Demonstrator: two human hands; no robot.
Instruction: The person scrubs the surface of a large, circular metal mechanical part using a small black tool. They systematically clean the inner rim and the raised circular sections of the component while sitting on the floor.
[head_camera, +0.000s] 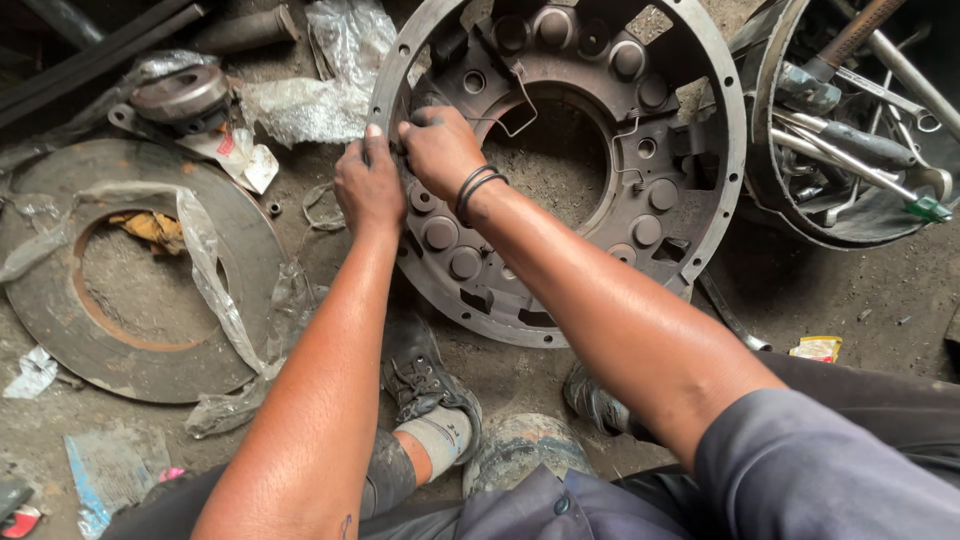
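Head view: the left edge of the clutch cover (640, 215) is being gripped by the left hand (368, 185) and right hand (440, 150), fingers curled. A disc (50, 300) is lying left of them, tools (850, 140) far right.

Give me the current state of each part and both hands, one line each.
Left hand: fingers gripping the cover's left rim.
Right hand: fingers pressed on the cover's inner left edge.
Clutch cover: lying on the ground, inner side up.
Flat disc: lying flat, plastic wrap torn open over it.
Tool tub: full of loose hand tools.
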